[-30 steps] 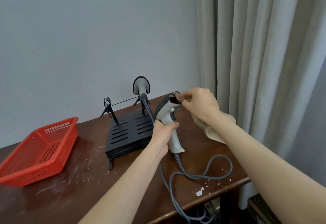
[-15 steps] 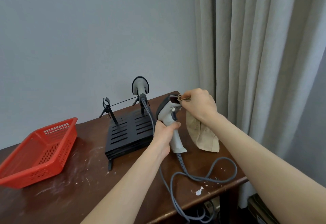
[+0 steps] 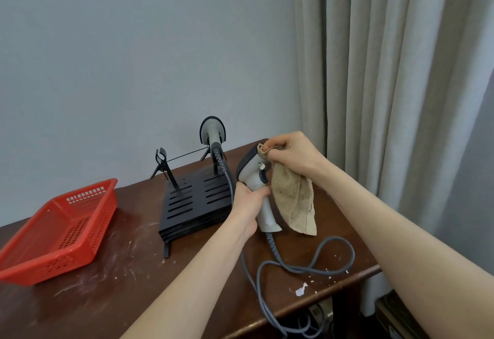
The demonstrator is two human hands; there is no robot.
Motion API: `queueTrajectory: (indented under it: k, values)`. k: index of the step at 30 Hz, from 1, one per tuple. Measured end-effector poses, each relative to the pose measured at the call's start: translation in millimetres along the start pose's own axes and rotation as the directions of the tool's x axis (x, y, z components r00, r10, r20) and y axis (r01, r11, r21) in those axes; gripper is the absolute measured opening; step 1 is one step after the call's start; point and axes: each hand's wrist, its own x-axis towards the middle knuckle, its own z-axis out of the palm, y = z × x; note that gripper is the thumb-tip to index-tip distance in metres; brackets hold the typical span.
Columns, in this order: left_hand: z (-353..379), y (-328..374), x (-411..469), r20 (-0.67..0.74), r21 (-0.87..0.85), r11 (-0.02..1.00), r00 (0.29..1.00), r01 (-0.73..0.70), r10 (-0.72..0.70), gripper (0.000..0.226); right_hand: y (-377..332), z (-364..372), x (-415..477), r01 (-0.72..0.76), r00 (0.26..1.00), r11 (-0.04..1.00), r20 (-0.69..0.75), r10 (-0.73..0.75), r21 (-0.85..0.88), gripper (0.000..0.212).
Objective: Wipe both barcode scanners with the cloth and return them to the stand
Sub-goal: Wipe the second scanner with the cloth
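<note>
My left hand (image 3: 247, 203) grips the handle of a grey and white barcode scanner (image 3: 254, 175), held upright above the table. My right hand (image 3: 291, 154) pinches a tan cloth (image 3: 292, 199) against the scanner's head; the rest of the cloth hangs down beside the handle. The scanner's window is hidden under the cloth. A second barcode scanner (image 3: 212, 131) sits upright in the right cradle of the black stand (image 3: 192, 202). The stand's left cradle (image 3: 161, 158) holds nothing. Grey cables (image 3: 315, 261) loop over the table and off its front edge.
A red plastic basket (image 3: 61, 229) sits at the left on the dark wooden table (image 3: 107, 293). Beige curtains (image 3: 395, 71) hang at the right, close to the table's corner. White flecks and a paper scrap lie near the front edge.
The cloth, bunched behind my right hand a second ago, now hangs down open beside the scanner handle. My right hand has pushed the cloth over the scanner's head. The left hand's grip is unchanged.
</note>
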Motion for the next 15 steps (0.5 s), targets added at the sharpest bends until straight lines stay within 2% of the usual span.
queueTrajectory:
  k: [5, 10, 12, 15]
  values:
    - [2, -1, -2, -0.025, 0.052, 0.999, 1.0, -0.011, 0.012, 0.041, -4, -7, 2, 0.003, 1.0, 0.928, -0.017, -0.01, -0.371, 0.012]
    - [1, 0, -2, -0.03, 0.066, 0.998, 0.999, -0.021, 0.023, 0.043, 1, -13, 5, -0.051, 0.997, 0.772, -0.077, 0.002, -0.633, 0.021]
    - [1, 1, -2, -0.028, 0.063, 0.998, 0.999, -0.026, 0.028, 0.046, 6, -14, 5, -0.093, 0.988, 0.773, -0.154, -0.006, -0.628, 0.026]
    - [1, 3, -2, -0.021, 0.05, 0.998, 0.999, -0.031, 0.032, 0.043, 9, -15, 2, -0.074, 0.974, 0.853, -0.22, -0.048, -0.517, 0.027]
